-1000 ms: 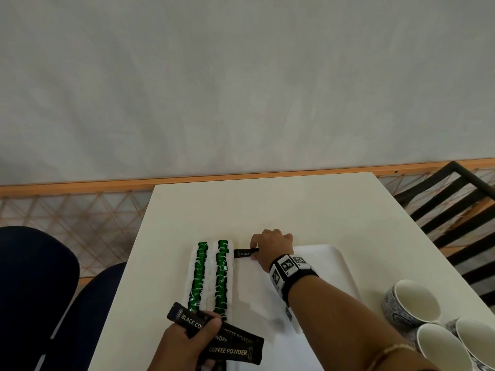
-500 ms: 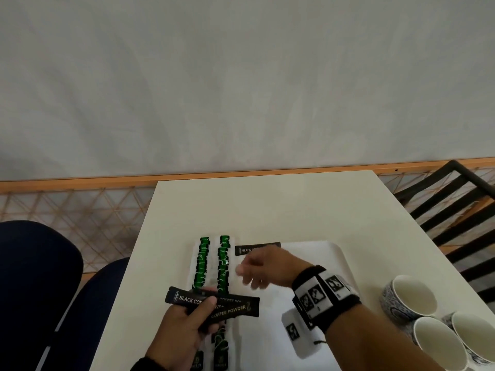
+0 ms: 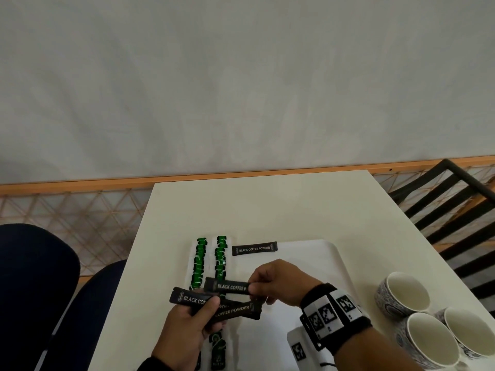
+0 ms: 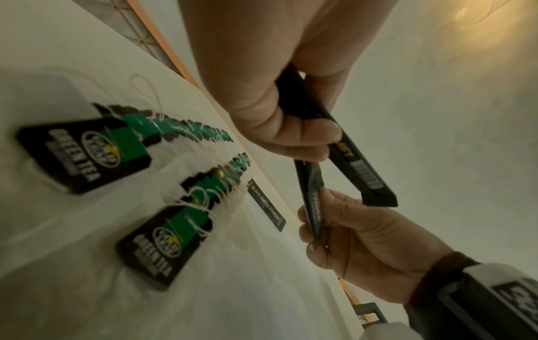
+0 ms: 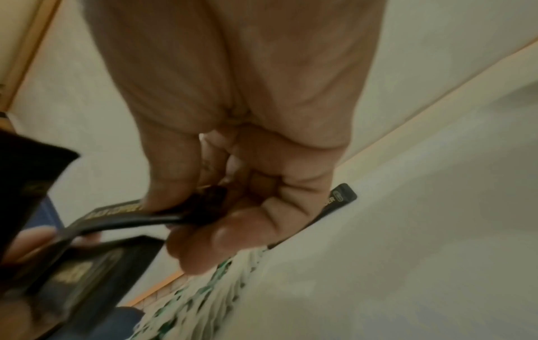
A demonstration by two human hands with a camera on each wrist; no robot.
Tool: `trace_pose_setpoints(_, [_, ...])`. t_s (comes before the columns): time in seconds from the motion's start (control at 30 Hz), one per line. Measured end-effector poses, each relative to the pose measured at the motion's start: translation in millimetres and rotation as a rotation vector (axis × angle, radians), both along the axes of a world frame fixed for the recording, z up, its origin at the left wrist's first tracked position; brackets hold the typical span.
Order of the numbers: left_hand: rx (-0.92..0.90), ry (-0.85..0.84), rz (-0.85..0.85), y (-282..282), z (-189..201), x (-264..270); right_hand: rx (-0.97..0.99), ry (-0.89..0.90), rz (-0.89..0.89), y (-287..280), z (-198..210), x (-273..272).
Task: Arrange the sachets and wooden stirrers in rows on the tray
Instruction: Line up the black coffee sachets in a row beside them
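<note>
Pinching one black coffee-powder stick sachet [image 3: 229,287] by its right end, the right hand [image 3: 278,282] is nearer the white tray [image 3: 316,263]; the left hand [image 3: 184,333] grips the remaining black sachets [image 3: 214,306]. The placed black sachet [image 3: 254,248] lies far, long axis left-right, beside two green tea-bag rows [image 3: 211,261].

Right hand [image 3: 278,282] back from the laid sachet [image 3: 254,249], now pinching a fresh sachet [image 3: 227,287].

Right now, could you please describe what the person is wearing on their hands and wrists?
The right hand is bare; its wrist carries a black band with white square tags bearing black coded patterns. The left hand is bare too, with a dark cuff edge at its wrist.
</note>
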State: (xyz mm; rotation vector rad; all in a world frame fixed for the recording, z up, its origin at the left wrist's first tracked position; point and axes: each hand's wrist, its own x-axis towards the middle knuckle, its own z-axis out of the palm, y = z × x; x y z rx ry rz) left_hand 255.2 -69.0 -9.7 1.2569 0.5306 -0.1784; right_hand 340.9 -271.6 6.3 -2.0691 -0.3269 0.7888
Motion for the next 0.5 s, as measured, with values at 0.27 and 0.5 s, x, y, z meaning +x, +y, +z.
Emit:
trace_pose_setpoints(0.27, [0.000,0.053,-0.007,5.7,-5.3,-0.6,-0.412,-0.287,-0.263,-9.6,-29.4,42.2])
trace_pose_setpoints(0.5, [0.016,0.073,-0.015,8.3,-7.8,-0.3,-0.483,-0.341,-0.286,6.0,-45.8,65.9])
